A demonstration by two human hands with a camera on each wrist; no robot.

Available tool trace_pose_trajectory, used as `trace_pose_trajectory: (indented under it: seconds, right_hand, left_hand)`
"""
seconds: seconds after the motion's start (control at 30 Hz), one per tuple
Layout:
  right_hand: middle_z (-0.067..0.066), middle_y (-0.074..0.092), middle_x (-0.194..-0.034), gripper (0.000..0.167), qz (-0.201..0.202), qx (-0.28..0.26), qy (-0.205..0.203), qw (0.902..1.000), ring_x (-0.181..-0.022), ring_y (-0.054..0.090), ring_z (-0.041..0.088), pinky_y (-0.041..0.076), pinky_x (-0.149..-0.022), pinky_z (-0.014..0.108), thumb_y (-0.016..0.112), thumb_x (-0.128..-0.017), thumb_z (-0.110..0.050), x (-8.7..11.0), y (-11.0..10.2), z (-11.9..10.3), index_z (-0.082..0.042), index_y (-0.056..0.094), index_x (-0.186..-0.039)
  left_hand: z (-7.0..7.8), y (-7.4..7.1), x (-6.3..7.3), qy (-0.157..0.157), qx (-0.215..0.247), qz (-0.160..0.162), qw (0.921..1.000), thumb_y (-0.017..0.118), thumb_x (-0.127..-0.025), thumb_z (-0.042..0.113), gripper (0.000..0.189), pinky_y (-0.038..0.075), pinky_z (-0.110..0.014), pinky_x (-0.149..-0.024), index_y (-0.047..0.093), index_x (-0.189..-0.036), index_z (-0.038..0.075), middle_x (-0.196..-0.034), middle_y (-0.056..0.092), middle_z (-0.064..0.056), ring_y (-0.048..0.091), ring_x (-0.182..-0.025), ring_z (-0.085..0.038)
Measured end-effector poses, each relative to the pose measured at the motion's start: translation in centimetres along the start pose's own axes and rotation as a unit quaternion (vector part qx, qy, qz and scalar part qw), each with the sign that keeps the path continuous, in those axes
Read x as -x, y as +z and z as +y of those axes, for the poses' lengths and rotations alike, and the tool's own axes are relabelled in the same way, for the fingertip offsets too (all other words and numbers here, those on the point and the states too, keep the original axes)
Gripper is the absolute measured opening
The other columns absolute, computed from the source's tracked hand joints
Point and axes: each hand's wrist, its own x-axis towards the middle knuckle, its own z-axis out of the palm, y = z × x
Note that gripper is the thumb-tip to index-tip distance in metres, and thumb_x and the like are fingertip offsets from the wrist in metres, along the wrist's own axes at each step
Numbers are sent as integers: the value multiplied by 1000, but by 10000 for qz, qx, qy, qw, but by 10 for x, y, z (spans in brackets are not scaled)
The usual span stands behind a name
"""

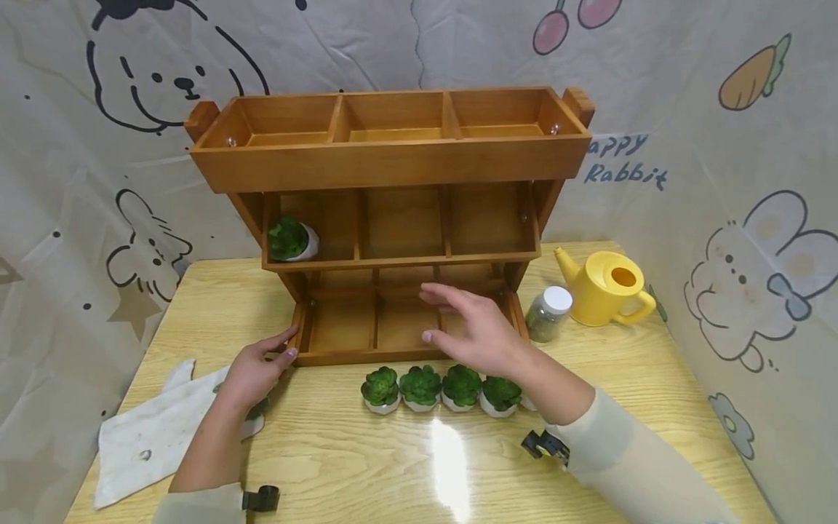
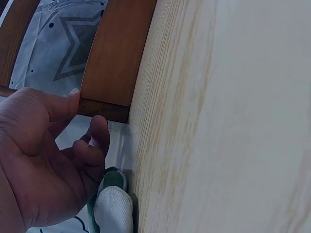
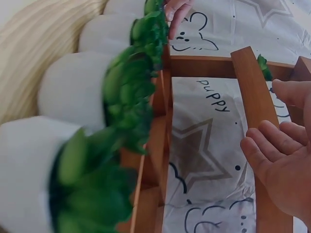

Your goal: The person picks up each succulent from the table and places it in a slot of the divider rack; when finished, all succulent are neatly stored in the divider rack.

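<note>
Pale sheets printed with cartoon animals point(image 1: 733, 109) hang behind and beside the wooden shelf point(image 1: 386, 166), which stands on a wood-grain table point(image 1: 340, 466). White gloves point(image 1: 157, 429) lie left of the shelf; a yellow watering can point(image 1: 599, 291) stands to its right. The left hand point(image 1: 255, 375), fingers loosely bent, touches the shelf's lower left corner. The right hand point(image 1: 474, 331), outstretched and holding nothing, hovers before its lower tier. A lidded jar point(image 1: 547, 314) stands beside the shelf's right end. Potted plants point(image 1: 420, 386) line its front, below the right fingers; another plant point(image 1: 291, 239) leans in its middle tier's left compartment.
</note>
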Motion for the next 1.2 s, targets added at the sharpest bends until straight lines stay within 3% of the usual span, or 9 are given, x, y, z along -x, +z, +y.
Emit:
trace_pose_trajectory:
  seconds: [0.4, 0.97, 1.2]
  right_hand:
    - [3, 64, -141, 65, 17, 298, -19, 9996, -122, 65, 28, 51, -103, 46, 81, -92, -23, 30, -6, 17, -10, 54, -150]
    - [1, 61, -146, 63, -74, 548, 156, 9983, -131, 60, 26, 49, -106, 47, 81, -92, -26, 60, -8, 35, -14, 56, -149]
    - [-1, 61, -145, 65, -63, 657, 415, 9970, -130, 60, 28, 50, -103, 52, 81, -93, -32, 74, -11, 39, -18, 55, -150]
  left_hand:
    - [0, 1, 0, 9, 7, -1, 10000, 60, -107, 28, 54, 48, -32, -61, 45, -159, 23, -124, 60, -17, 64, -84, -26]
    - [-3, 2, -1, 11, 44, 43, 10000, 61, -107, 30, 54, 49, -31, -63, 46, -159, 24, -128, 59, -17, 65, -86, -25]
    - [-5, 2, -1, 70, -39, 65, 9999, 60, -107, 32, 54, 49, -32, -65, 45, -159, 25, -130, 59, -18, 65, -87, -24]
